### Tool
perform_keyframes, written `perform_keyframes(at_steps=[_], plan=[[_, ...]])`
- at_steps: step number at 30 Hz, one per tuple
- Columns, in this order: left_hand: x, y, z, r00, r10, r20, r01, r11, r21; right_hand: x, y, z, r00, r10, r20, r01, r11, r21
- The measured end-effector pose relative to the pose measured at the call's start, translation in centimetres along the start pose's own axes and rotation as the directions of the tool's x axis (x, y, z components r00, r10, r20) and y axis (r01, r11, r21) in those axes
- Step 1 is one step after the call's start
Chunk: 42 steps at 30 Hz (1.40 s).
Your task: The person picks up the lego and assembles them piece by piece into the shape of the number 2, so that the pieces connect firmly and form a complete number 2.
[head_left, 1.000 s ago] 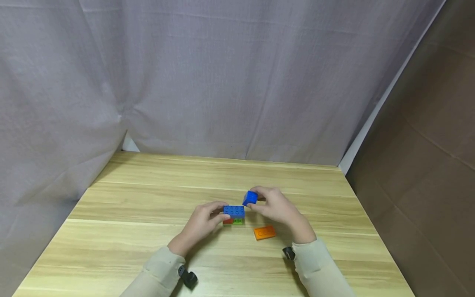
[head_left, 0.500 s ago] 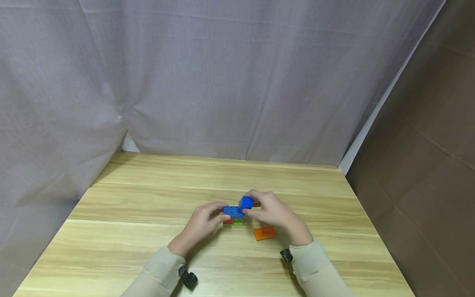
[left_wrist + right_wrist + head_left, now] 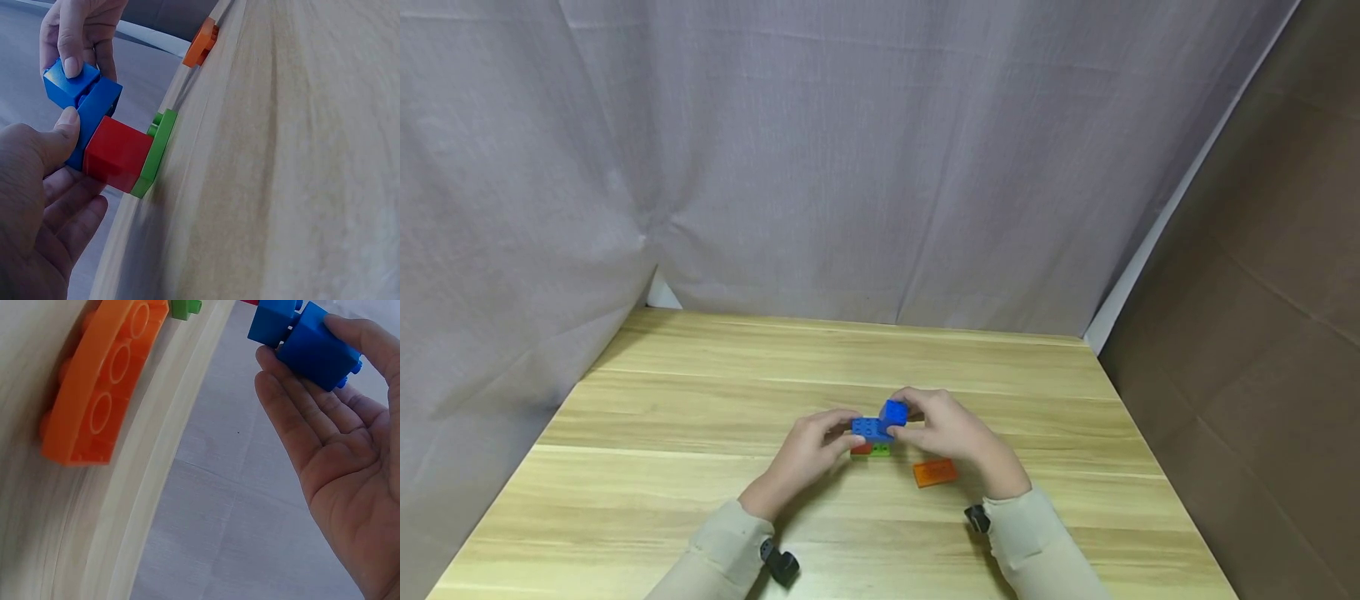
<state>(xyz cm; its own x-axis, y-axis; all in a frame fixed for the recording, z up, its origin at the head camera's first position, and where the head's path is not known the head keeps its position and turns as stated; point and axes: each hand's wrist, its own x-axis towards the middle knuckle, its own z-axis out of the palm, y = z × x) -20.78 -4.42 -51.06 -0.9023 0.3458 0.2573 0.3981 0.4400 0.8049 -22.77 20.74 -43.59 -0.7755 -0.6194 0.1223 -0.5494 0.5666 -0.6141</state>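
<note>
A long blue toy brick (image 3: 865,428) lies on a red brick (image 3: 119,153), which stands on a thin green plate brick (image 3: 156,152) on the table. My left hand (image 3: 809,443) grips this stack from the left, its thumb on the long brick's side. Between thumb and fingers, my right hand (image 3: 953,427) pinches a square blue brick (image 3: 893,412) at the long brick's right end. Both wrist views show a narrow gap between the two blue bricks, with studs in it. An orange brick (image 3: 936,472) rests upside down near my right hand.
The wooden table (image 3: 700,400) carries these bricks. Behind it hangs a grey curtain (image 3: 820,167), and a brown cloth (image 3: 1247,275) slopes along the right side. A black wrist camera (image 3: 781,563) sits at my left cuff.
My right hand has moved left and down, bringing the square blue brick from beside the stack onto the long blue brick's right end. My left hand has stayed in place.
</note>
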Motion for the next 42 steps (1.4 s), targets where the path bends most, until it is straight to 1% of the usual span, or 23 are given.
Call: perform_keyframes(at_steps=[6,16,20,25,29,37,42], plan=[[0.01,-0.12,0.04,1.000,0.005,-0.001,-0.005,1.000,-0.004,-0.01,-0.22,0.12,1.000,-0.012,-0.002,0.012,1.000,-0.011],[-0.16,-0.12,0.06,1.000,0.011,0.000,-0.011,1.000,-0.013,0.21,0.17,0.69,1.000,-0.024,0.020,0.023,0.998,0.063],[-0.17,-0.13,0.09,1.000,0.017,-0.004,-0.017,1.000,-0.004,0.21,0.22,0.79,1.000,-0.025,0.009,0.025,0.998,0.054],[-0.15,0.01,0.06,1.000,0.005,-0.004,-0.005,1.000,-0.006,0.13,0.22,0.85,1.000,-0.031,0.002,0.031,0.998,0.052],[-0.11,0.12,0.04,1.000,0.008,-0.009,-0.008,1.000,-0.009,0.19,0.24,0.91,0.999,-0.036,0.000,0.036,0.998,0.048],[-0.08,0.10,0.07,1.000,0.006,-0.001,-0.006,1.000,-0.010,0.40,0.08,0.93,1.000,-0.008,0.018,0.008,1.000,0.011],[-0.12,-0.07,0.08,1.000,0.024,0.000,-0.024,1.000,-0.009,0.43,-0.04,0.96,1.000,-0.003,0.022,0.003,1.000,0.007]])
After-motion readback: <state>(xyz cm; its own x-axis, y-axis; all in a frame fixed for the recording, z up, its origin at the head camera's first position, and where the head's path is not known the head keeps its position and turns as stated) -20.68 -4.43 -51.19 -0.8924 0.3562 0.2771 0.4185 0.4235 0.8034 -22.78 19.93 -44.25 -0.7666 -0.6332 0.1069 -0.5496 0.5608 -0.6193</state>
